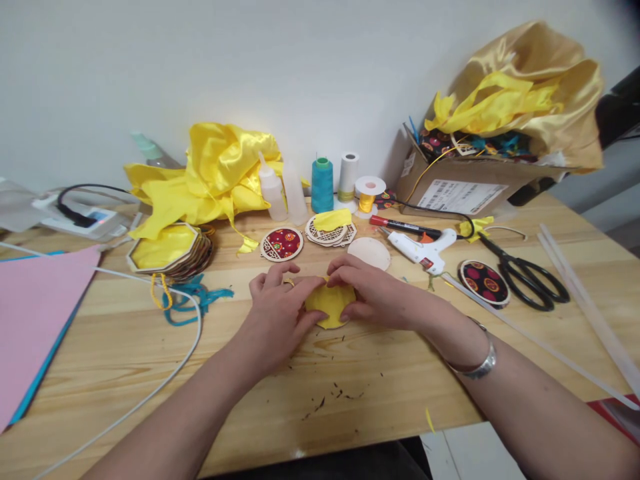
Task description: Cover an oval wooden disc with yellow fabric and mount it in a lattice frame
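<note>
At the bench's [240, 413] front middle: a yellow cloth-covered disc [327, 310] sat between both hands; could not tell whether its underside touched the wood.
Left hand [275, 303]: fingers grasped the disc's left side, thumb low, forefinger near the top edge.
Right hand [373, 293]: fingers grasped the opposite side, thumb low, fingertips at the upper edge; a silver bracelet [484, 363] circled the wrist.
Just behind the hands: a pale round disc [370, 253], a red patterned disc [283, 245] and lattice rounds [327, 237] lay flat.
Right of the hands: a white glue gun [420, 252], a dark patterned disc [484, 283] and black-handled scissors [535, 279] lay apart from them.
Left of the hands: a stack of octagonal frames [197, 257] stood near teal cord [210, 295].
Along the wall: bunched yellow fabric [220, 167], a teal thread cone [323, 187] and a carton [430, 180] stood in a row.
</note>
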{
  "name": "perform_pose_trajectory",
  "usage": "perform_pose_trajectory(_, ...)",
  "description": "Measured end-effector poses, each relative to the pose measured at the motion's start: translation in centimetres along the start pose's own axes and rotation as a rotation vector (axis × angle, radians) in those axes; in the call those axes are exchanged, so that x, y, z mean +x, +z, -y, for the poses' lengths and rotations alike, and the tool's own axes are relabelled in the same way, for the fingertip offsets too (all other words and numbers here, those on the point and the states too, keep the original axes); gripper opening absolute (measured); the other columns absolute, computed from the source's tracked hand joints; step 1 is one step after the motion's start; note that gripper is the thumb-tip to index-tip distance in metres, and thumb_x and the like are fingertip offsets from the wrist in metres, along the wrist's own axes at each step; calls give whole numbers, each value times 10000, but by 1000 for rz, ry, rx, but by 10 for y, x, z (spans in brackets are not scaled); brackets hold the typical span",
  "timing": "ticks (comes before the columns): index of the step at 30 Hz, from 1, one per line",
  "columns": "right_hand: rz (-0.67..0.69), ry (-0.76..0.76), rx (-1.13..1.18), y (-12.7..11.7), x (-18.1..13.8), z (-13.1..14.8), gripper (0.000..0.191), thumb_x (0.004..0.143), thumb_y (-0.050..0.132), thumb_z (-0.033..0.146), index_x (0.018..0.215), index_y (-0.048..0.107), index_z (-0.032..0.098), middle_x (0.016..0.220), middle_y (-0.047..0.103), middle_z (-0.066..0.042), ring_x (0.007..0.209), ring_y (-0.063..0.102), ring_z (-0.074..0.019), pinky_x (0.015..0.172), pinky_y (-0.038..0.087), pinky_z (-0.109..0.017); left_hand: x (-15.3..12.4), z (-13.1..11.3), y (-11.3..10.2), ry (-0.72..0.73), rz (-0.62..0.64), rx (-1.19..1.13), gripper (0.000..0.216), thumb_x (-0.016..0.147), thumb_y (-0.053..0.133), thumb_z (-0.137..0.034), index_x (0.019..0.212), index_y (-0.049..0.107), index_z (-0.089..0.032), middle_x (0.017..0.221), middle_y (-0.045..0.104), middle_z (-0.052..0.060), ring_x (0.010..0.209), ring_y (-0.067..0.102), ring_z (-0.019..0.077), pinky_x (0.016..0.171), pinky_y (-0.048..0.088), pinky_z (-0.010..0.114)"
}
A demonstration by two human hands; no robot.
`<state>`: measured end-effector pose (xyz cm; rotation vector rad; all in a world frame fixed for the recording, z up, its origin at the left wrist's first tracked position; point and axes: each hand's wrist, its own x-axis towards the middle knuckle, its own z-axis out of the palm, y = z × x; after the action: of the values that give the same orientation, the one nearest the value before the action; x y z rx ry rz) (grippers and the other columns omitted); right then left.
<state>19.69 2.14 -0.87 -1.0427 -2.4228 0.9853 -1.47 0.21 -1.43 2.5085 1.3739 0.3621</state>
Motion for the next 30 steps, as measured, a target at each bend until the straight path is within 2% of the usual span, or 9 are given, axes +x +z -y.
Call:
perform_pose_trajectory(7,-1,-14,-2,1,0,-3,377,713,714,136,1047,542,170,1170,479,-68,1061,489,-198,929,422,-359,1,3,0,-36,33,-37,353,794,631,-347,1135,574,-276,1233,623,28,1163,391,336,883,289,525)
perform_pose_trajectory(16,-7,-24,-25,-6,-5,-1,346,716,690,124,1022,538,178,1141,499,-70,1017,517,-190,875,457,-348,4,1,-3,-74,60,-93,329,765,657,-339,1082,622,-260,1231,616,29,1179,390,348,889,319,541)
perform_pose_trajectory(20,-31,-39,-12,-16,-8,4,269,734,679,140,975,561,168,1089,540,-75,981,536,-183,863,469,-344,4,2,-2,-49,37,-109,311,751,678,-324,1050,637,-249,1205,626,42,1144,420,345,877,346,557)
perform_pose_trajectory(23,-173,44,70,-22,-11,4,146,797,610,168,940,583,176,994,594,-63,905,568,-171,821,490,-344,3,4,-1,13,-82,-132,260,785,652,-334,1022,644,-226,1221,606,72,1145,439,323,903,362,553)
perform_pose_trajectory(26,-326,173,340,-24,-10,3,79,815,574,199,885,591,167,862,626,-40,788,605,-148,758,516,-332,3,4,-2,62,-301,-153,169,836,601,-280,976,648,-199,1179,610,90,1136,462,281,936,378,515)
perform_pose_trajectory(28,-317,234,601,-22,-7,5,72,815,564,207,859,588,155,789,632,-25,737,626,-136,733,532,-324,2,3,-3,120,-391,-159,111,837,603,-229,929,650,-190,1076,647,78,1085,497,252,940,392,483)
perform_pose_trajectory(30,-259,271,789,-18,-4,8,69,816,552,192,851,589,146,764,638,-21,733,644,-128,734,542,-312,2,1,-4,200,-400,-158,86,838,597,-184,908,646,-191,1016,669,60,1043,532,229,944,392,461)
